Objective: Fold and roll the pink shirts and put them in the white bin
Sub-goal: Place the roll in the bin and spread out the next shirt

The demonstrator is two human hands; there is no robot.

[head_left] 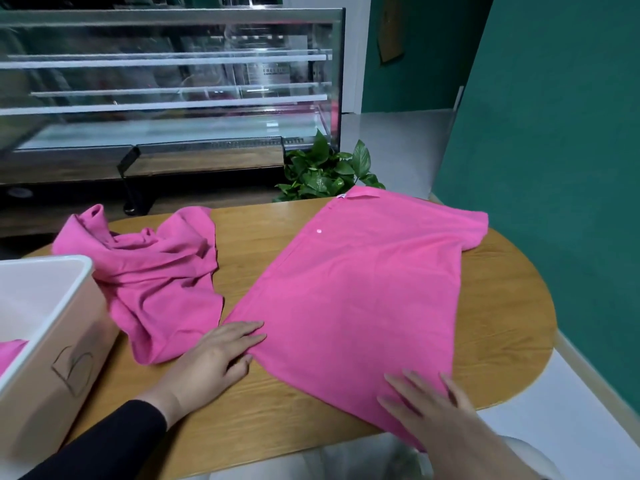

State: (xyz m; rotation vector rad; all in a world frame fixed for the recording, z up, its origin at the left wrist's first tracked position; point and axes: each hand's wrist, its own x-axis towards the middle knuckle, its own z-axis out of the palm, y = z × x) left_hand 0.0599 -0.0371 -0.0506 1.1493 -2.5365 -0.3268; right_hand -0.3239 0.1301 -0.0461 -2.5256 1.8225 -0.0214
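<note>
Under both flat hands (pixel 221 358) (pixel 429 407), folded pink shirt (pixel 363 289), hem edge

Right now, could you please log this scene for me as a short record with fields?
flat shirt: spread on the table, collar at the far end
crumpled shirt: bunched between the flat shirt and the bin
bin: at the table's left edge, pink cloth showing inside
left hand: fingers straight, on the flat shirt's near left corner
right hand: flat on the shirt's near hem
plant: behind the table
</note>
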